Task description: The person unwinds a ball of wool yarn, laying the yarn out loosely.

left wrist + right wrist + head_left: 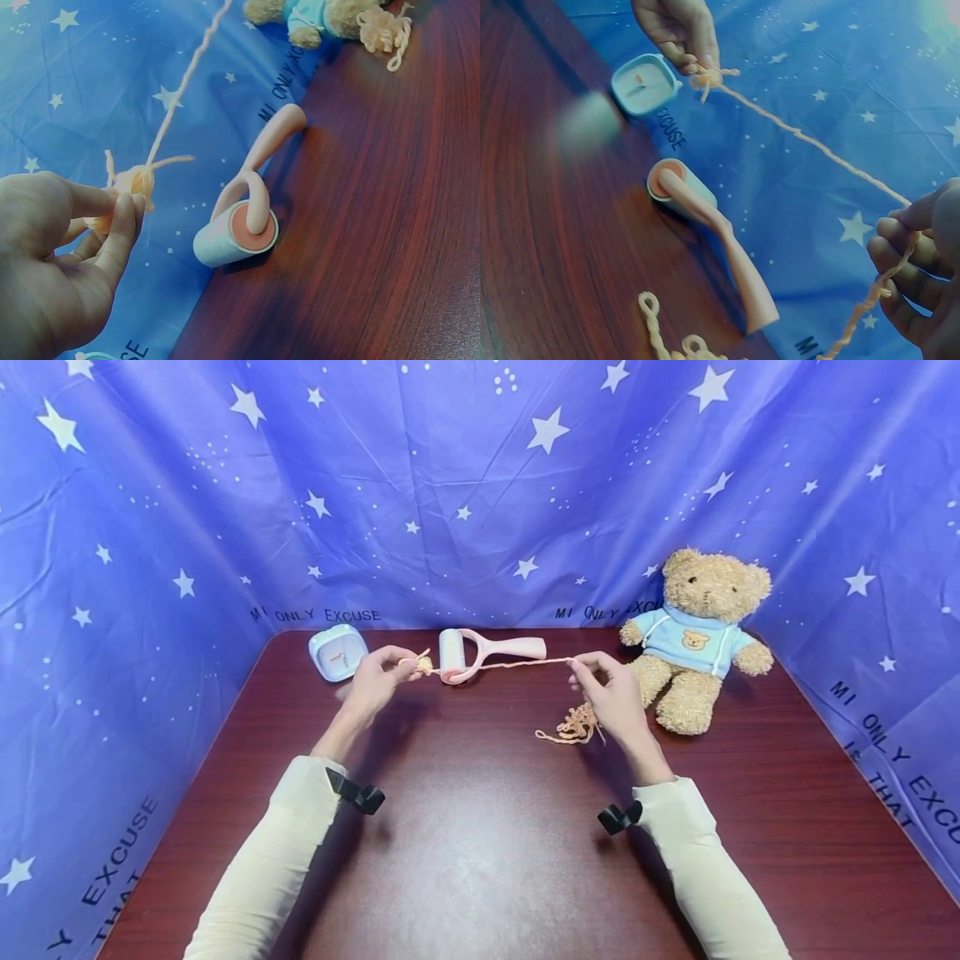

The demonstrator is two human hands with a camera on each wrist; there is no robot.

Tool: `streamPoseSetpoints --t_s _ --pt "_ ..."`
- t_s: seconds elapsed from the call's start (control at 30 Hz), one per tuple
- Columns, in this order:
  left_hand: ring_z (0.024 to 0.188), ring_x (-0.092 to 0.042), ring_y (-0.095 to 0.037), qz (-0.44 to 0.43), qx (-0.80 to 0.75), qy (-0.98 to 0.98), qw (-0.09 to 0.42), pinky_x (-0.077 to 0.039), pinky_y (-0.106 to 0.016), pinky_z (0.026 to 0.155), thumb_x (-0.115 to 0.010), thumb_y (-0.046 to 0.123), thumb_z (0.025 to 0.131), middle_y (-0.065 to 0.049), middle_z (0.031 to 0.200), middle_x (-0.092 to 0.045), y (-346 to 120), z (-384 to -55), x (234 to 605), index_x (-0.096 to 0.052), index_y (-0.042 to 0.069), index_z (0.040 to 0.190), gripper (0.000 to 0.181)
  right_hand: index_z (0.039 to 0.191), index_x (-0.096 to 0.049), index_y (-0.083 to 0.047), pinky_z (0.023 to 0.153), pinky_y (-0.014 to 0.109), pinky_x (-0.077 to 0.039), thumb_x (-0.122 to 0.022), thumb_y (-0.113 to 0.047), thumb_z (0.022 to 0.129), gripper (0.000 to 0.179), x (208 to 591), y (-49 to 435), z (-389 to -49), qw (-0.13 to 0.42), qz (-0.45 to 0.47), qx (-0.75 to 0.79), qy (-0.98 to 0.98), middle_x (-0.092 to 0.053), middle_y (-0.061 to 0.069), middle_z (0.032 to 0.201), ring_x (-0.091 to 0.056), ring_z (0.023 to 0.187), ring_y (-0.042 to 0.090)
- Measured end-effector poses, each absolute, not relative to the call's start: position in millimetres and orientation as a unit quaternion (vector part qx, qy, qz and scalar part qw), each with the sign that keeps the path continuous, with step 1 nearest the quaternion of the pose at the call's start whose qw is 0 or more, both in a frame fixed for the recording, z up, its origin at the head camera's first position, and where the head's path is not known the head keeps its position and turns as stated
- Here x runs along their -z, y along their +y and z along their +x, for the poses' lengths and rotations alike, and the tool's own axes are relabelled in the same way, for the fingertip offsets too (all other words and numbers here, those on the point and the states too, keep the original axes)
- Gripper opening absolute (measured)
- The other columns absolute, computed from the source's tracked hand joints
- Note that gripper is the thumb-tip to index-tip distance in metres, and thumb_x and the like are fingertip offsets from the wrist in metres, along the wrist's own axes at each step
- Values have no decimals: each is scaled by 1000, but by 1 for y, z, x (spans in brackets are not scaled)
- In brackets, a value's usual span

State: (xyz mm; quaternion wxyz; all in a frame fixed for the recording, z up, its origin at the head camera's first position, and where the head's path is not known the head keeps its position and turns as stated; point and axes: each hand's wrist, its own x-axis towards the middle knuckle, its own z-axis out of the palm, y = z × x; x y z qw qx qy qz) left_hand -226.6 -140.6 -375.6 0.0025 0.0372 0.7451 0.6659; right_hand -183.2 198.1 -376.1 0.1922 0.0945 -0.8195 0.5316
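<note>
My left hand pinches a small bundle of pale orange yarn between thumb and fingertips, with short loose ends sticking out of it. From that bundle a strand of yarn stretches taut across to my right hand. The right thumb and fingers pinch the strand, and its crinkled tail runs down past the fingers. Below the right hand, a loose curly heap of the same yarn lies on the table. Both hands are raised over the far part of the table.
Behind the strand lies a pink-handled lint roller. A light blue square clock stands at the back left, near the left hand. At the back right sits a teddy bear in a blue hoodie. A starry blue curtain surrounds the brown table.
</note>
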Motion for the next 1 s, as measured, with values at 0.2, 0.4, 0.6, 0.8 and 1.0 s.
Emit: streamPoseSetpoints --t_s 0.2,0.4,0.6,0.8,1.0 --pt "71 -63 -1 35 -659 752 -1 -59 -15 75 -58 -1 92 -4 88 -58 -142 -226 376 -57 -15 111 23 101 -62 11 39 14 -44 -58 -6 94 18 356 204 -168 207 52 -564 -798 -64 28 80 -52 50 0" --pt "72 -63 -1 33 -661 749 -1 -60 -17 78 -59 -1 92 -4 89 -57 -143 -226 376 -56 -15 111 24 101 -62 13 48 14 -52 -59 -5 93 20 354 218 -166 246 20 -591 -768 -66 3 70 -61 59 2" --pt "71 -63 1 29 -652 758 -9 -58 -13 75 -60 1 92 -3 88 -59 -145 -226 376 -57 -14 110 24 100 -62 14 51 12 -49 -58 -4 93 20 353 229 -166 283 -5 -603 -746 -65 -5 68 -61 61 3" --pt "73 -64 -2 25 -652 757 -9 -60 -21 81 -60 0 92 -2 87 -58 -147 -226 377 -57 -14 110 23 99 -62 13 60 14 -56 -59 -2 92 17 352 239 -168 309 -27 -636 -707 -64 -7 68 -62 62 4" --pt "72 -63 0 20 -645 764 -5 -59 -15 77 -58 0 93 -6 91 -57 -149 -225 376 -56 -14 111 23 100 -62 12 62 14 -57 -59 -2 92 16 350 247 -165 322 -50 -653 -683 -64 -12 68 -62 61 3"
